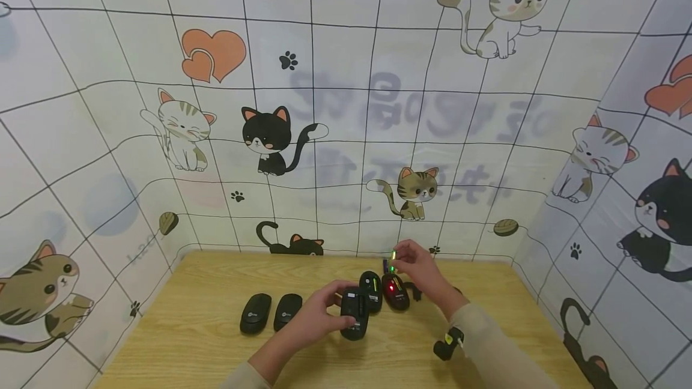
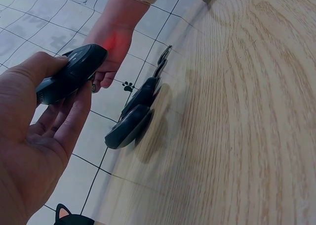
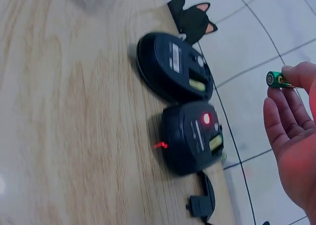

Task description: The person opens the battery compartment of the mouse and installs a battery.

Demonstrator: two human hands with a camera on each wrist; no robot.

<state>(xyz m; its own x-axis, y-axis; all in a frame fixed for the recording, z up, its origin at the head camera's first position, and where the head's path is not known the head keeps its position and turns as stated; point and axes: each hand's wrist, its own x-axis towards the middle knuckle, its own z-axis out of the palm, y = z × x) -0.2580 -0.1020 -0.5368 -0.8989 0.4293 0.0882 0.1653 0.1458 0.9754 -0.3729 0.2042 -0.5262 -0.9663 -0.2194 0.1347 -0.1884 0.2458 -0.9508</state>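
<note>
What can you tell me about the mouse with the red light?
The mouse is black, plastic-looking, and lies belly up on the wooden table. Its underside shows a glowing red light, a pale label strip and an exposed yellowish battery. Another upturned mouse lies close beside it. Neither the left hand nor right hand touches it.
</note>
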